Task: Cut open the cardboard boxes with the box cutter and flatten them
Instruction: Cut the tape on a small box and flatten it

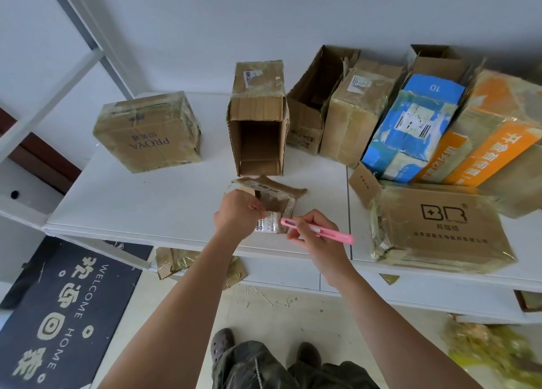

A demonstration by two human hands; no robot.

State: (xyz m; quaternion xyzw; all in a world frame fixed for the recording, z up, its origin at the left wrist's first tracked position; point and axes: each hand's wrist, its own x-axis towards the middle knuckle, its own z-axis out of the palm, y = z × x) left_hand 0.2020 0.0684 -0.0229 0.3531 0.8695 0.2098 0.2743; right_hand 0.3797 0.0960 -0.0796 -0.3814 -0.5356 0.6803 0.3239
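So that the small box (265,203) cannot slide on the bench (164,200), my left hand (237,214) pinches its labelled near edge. My right hand (312,233) holds the pink box cutter (316,230) like a pen, fingers curled round it, tip at the taped seam, ready to slit.

Printed "PROYA" upside down on the taped box (148,131) at left. Marked "10" on the blue carton (416,124); stamped "BR" on the large box (443,227). Lettered "WELCOME HOME" across the dark doormat (67,309).
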